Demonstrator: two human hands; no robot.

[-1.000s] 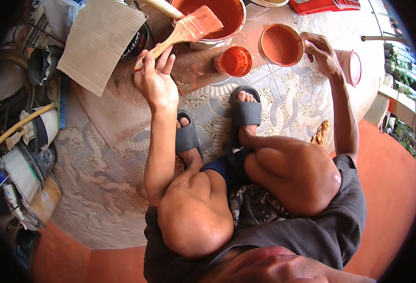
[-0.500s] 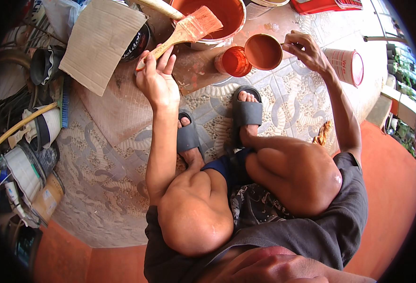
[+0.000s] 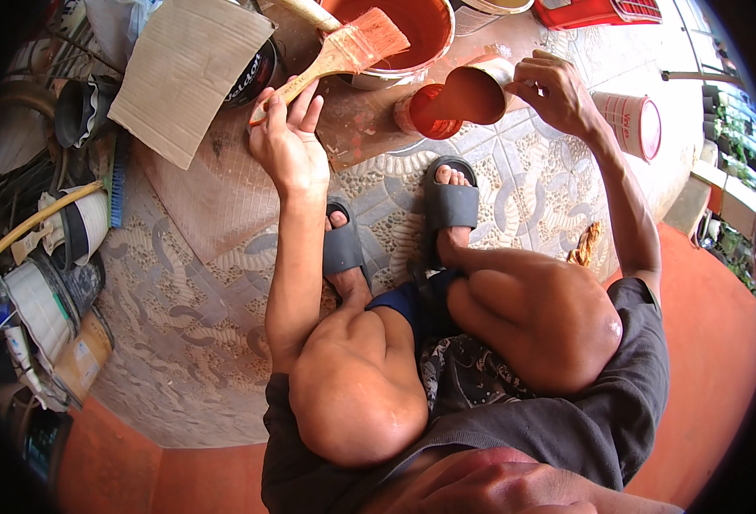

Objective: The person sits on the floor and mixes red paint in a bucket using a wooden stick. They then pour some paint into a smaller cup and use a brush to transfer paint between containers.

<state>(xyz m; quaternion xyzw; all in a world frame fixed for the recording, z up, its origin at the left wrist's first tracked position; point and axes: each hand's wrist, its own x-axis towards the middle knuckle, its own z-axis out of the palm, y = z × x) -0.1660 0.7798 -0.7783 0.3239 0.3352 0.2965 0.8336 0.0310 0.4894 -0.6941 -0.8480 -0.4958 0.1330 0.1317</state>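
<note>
My left hand (image 3: 291,146) is closed around the handle of a wide paintbrush (image 3: 337,56), its palm turned up. The brush's bristles are stained orange-red and rest over the rim of a large bucket (image 3: 440,53) of reddish-brown paint. In my right hand (image 3: 558,92) a mug-like cup (image 3: 496,72) is gripped at its right side; any handle is hidden by my fingers. The cup tips to the left, and paint runs from its lip into a small red-coated can (image 3: 405,115) on the board.
Cardboard (image 3: 191,73) lies over a dark tin (image 3: 256,79) at the left. To the right a white-and-red paint tin (image 3: 625,120) lies on its side. A red tray (image 3: 596,12) and another pail (image 3: 491,7) stand at the back. My sandalled feet (image 3: 451,206) are close to the board.
My right hand has tilted the cup further left, and paint now flows into the small can. The left hand and brush have hardly moved.
</note>
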